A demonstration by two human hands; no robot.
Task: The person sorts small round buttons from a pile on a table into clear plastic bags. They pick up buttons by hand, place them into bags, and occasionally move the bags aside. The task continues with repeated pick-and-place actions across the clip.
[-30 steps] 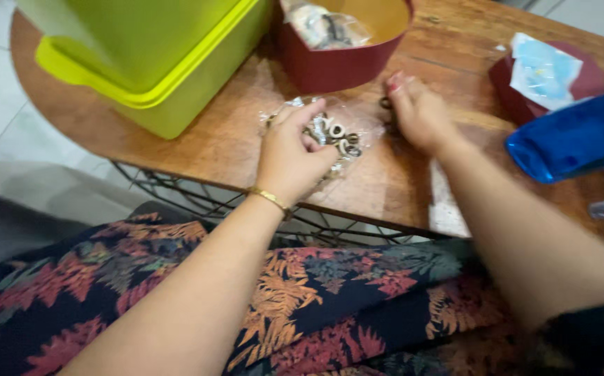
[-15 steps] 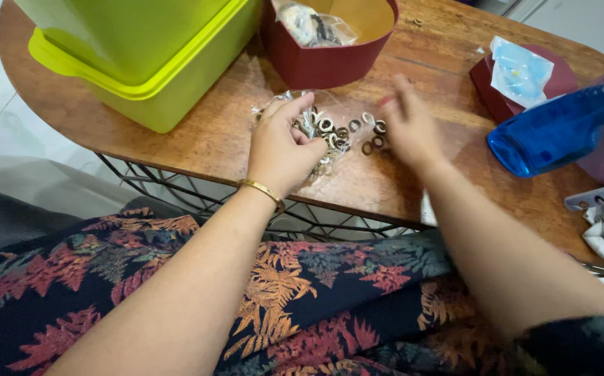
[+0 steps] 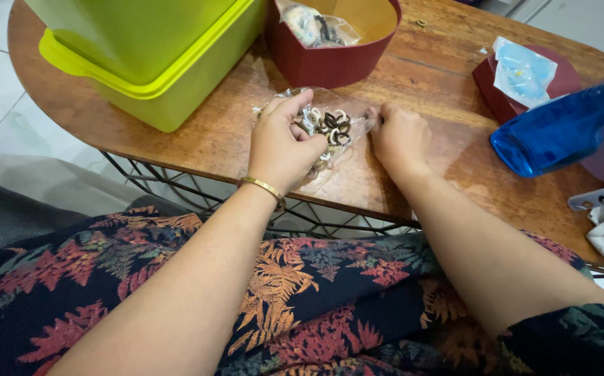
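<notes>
1. Floral fabric [image 3: 316, 306] in black, orange and red covers my lap nearest the camera, with both bare forearms reaching forward over it.
2. My left hand [image 3: 279, 146], a gold bangle [image 3: 263, 188] at the wrist, rests on the near edge of the wooden worktop [image 3: 197, 139]; its fingers [image 3: 295, 104] pinch the left side of a clear plastic bag [image 3: 330, 143] lying flat there.
3. My right hand [image 3: 399, 136] is curled into a loose fist at the bag's right edge, fingertips pressed on the plastic; I cannot tell whether it grips anything inside.
4. Between the two hands, a heap of small rings [image 3: 331, 125], cream and dark brown, sits in the bag, on the worktop.
5. Just beyond the bag stands a dark red heart-shaped box [image 3: 330, 63], open, with another small packet inside.
6. To its left is a lime green lidded container [image 3: 148, 56]; far right lie a blue spray bottle [image 3: 559, 132] and a dark red lid [image 3: 504, 90] bearing a pale blue sachet [image 3: 524, 69].
</notes>
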